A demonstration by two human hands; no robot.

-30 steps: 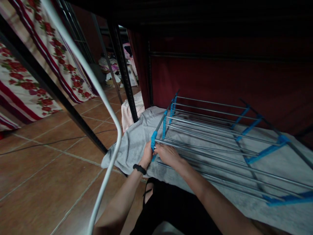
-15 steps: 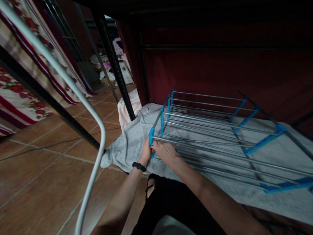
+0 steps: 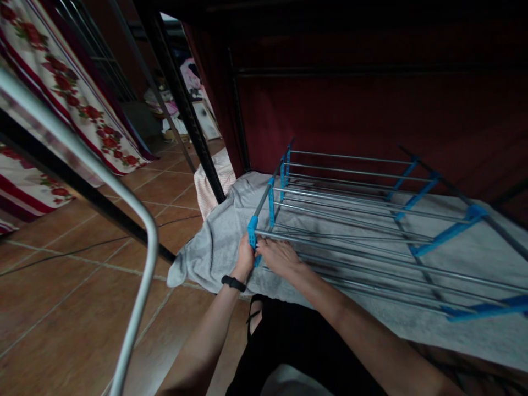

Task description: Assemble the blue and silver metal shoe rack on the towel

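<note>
A shoe rack (image 3: 447,234) of thin metal tubes and blue plastic brackets lies on a grey blanket (image 3: 210,245). At its near left corner is a blue bracket (image 3: 252,228), which my left hand (image 3: 244,258) grips from the left side, thumb and fingers closed. My right hand (image 3: 279,257) is bent over the tube ends just right of that bracket, fingers closed against the rack and close to my left hand. The fingertips of both hands are partly hidden, so the exact point of contact does not show.
A white curved metal tube (image 3: 152,236) rises at the left, in front of a black metal bar (image 3: 103,195). A black upright post (image 3: 198,126) stands beyond the blanket. Flowered curtains (image 3: 70,99) hang over the tiled floor (image 3: 61,308); a dark red cloth (image 3: 350,115) backs the rack.
The view has shifted slightly, so the white tube and curtains appear farther left. Both hands stay at the same corner bracket of the shoe rack.
</note>
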